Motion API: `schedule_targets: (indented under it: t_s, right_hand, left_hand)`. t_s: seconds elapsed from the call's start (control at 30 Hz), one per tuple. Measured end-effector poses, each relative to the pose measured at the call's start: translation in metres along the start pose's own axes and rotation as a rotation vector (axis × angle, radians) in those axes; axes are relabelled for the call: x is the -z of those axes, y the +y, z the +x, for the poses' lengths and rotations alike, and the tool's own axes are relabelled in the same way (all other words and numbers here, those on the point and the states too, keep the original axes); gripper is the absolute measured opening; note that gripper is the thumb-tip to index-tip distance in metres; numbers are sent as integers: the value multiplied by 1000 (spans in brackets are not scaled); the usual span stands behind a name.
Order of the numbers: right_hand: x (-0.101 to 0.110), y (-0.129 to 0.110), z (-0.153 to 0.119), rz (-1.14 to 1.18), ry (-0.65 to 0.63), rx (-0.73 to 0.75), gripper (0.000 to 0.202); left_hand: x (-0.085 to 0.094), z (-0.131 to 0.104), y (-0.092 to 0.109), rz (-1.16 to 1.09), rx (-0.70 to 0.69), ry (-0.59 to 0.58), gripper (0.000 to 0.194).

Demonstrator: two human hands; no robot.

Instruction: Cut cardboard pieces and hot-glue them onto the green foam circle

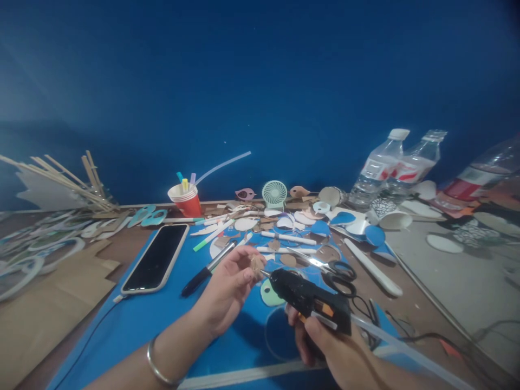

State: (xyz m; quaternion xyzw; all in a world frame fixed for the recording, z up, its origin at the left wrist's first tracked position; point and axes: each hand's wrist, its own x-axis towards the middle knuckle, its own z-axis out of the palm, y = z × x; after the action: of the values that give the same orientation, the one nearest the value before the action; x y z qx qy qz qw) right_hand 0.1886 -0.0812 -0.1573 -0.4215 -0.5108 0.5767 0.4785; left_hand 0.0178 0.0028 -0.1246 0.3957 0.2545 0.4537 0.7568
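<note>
My left hand (232, 284), with a silver bangle on its wrist, pinches a small brown piece (257, 266) between thumb and fingers. My right hand (325, 338) is wrapped round a black glue gun (309, 300), whose metal tip points left and meets or nearly meets the brown piece. A long translucent glue stick (406, 352) runs out of the gun's back. Under the nozzle a pale green cut-out (271, 293) lies on the blue mat (244, 346). Black-handled scissors (339, 273) rest just beyond the gun.
A phone (156, 260) and a black marker (207, 270) lie left of my hands. Paper scraps surround a small fan (274, 195) at the back. Red-and-white cups (187, 200) and wooden sticks (91, 176) stand back left, plastic bottles (379, 165) back right. Brown cardboard (52, 309) lies far left.
</note>
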Motion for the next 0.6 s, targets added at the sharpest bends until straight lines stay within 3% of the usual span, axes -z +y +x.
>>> schedule_targets:
  t_s: [0.2, 0.4, 0.6]
  right_hand:
    - [1, 12, -2, -44, 54, -81, 39]
    - [-3, 1, -1, -135, 99, -169, 56]
    - [-4, -3, 1, -141, 108, -160, 60]
  left_hand:
    - [-2, 1, 0, 15, 8, -10, 28]
    - [-2, 0, 0, 18, 5, -10, 29]
    - [-1, 1, -1, 11, 14, -9, 31]
